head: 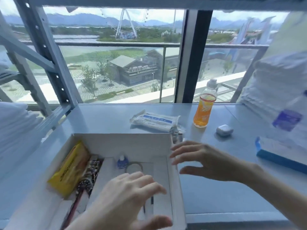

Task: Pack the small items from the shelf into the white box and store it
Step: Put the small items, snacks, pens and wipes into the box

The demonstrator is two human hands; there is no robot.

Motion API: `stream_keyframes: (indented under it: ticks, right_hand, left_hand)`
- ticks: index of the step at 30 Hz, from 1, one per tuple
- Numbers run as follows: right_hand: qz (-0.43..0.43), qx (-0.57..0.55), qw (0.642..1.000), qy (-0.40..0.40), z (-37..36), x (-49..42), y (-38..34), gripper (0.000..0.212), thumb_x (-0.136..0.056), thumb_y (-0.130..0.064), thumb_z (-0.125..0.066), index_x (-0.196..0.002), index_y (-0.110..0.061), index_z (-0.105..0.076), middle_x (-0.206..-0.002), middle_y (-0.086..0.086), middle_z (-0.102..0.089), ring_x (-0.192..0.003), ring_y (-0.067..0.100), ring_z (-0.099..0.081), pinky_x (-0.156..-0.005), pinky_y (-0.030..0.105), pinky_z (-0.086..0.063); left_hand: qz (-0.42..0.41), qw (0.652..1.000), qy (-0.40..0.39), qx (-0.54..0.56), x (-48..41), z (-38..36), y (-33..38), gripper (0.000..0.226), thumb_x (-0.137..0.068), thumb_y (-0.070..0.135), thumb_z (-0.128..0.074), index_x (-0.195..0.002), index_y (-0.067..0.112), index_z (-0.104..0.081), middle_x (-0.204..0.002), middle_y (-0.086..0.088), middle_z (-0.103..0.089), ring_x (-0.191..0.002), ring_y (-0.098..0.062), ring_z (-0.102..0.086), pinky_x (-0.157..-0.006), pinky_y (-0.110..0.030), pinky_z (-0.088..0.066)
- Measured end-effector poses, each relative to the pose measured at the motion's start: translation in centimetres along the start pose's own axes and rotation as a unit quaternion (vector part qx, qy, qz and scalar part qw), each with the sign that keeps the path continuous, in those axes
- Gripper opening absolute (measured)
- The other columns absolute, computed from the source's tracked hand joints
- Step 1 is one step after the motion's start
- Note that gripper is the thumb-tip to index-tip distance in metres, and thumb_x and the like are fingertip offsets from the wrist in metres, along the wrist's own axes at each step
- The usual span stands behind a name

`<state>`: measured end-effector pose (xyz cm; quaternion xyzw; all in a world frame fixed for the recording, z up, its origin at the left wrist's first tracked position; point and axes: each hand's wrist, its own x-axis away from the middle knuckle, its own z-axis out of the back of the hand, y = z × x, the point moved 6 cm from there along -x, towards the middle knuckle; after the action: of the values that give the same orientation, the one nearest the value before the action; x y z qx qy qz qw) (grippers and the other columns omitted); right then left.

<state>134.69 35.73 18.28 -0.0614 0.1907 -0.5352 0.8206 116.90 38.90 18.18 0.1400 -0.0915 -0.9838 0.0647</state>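
Note:
The white box [119, 143] stands open on the grey shelf [207, 188] in front of me. Inside it lie a yellow packet [69, 170], a dark patterned item [90, 173], a small blue bottle [122, 162] and a metal ring [133, 165]. My left hand [129, 195] hovers over the box's right half, fingers spread and holding nothing. My right hand [204, 161] is spread open just right of the box's right wall, also holding nothing. A white packet with a blue label [154, 120] lies behind the box. A small silver case [224, 130] sits further right.
An orange drink bottle [205, 107] stands upright at the back of the shelf. A blue-edged flat box [280, 155] lies at the right, with stacked white bags [280, 83] behind it. Shelf uprights [48, 52] rise at the left, and a window lies behind.

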Motion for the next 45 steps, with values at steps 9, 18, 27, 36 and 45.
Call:
stream_keyframes:
  ticks: [9,18,27,36,45]
  right_hand:
    - [0.053,0.055,0.996,0.039,-1.4,1.9,0.9,0.042,-0.088,-0.038,-0.053,-0.125,-0.017,-0.057,-0.132,0.0,-0.055,-0.129,0.013,-0.041,-0.109,0.023,-0.032]
    - [0.007,-0.105,0.977,0.185,-1.4,0.8,4.4,0.03,-0.084,-0.016,-0.068,-0.112,-0.008,-0.064,-0.117,0.005,-0.063,-0.109,0.013,-0.058,-0.095,0.024,-0.045]
    - [-0.28,0.117,0.948,-0.099,-7.6,-3.6,17.4,0.048,-0.082,-0.041,-0.062,-0.122,-0.016,-0.053,-0.125,0.009,-0.052,-0.115,0.028,-0.047,-0.089,0.032,-0.039]
    - [-0.283,0.168,0.927,-0.181,-8.3,-5.9,19.0,0.037,-0.075,-0.037,-0.064,-0.098,-0.017,-0.043,-0.114,0.006,-0.051,-0.105,0.027,-0.044,-0.083,0.038,-0.042]
    - [-0.256,0.188,0.945,-0.078,-5.3,-6.2,16.4,0.013,-0.08,-0.018,-0.052,-0.086,-0.018,-0.04,-0.082,0.008,-0.059,-0.068,0.028,-0.052,-0.053,0.03,-0.036]
  left_hand:
    - [0.182,0.982,0.053,-0.022,-2.3,-3.0,4.6,0.028,-0.058,0.059,-0.048,-0.06,0.036,-0.032,-0.047,0.026,-0.031,-0.039,0.005,-0.042,-0.032,-0.013,-0.031]
    - [0.325,0.943,0.076,-0.001,-2.2,-3.2,3.2,0.025,-0.069,0.056,-0.032,-0.068,0.032,-0.037,-0.06,0.018,-0.053,-0.064,-0.004,-0.056,-0.058,-0.017,-0.037]
    - [0.281,0.95,0.126,-0.05,-2.3,-2.9,1.4,0.027,-0.076,0.056,-0.039,-0.069,0.031,-0.047,-0.046,0.024,-0.028,-0.043,-0.004,-0.048,-0.042,-0.026,-0.041]
    - [0.282,0.934,0.174,-0.131,5.1,0.1,-2.1,0.041,-0.097,0.053,-0.021,-0.065,0.032,-0.036,-0.05,0.017,-0.037,-0.042,0.001,-0.035,-0.041,-0.013,-0.027]
    - [0.31,0.927,0.181,-0.107,8.8,1.5,-5.4,0.036,-0.091,0.051,-0.031,-0.064,0.029,-0.043,-0.053,0.015,-0.046,-0.048,0.002,-0.042,-0.043,-0.008,-0.028]
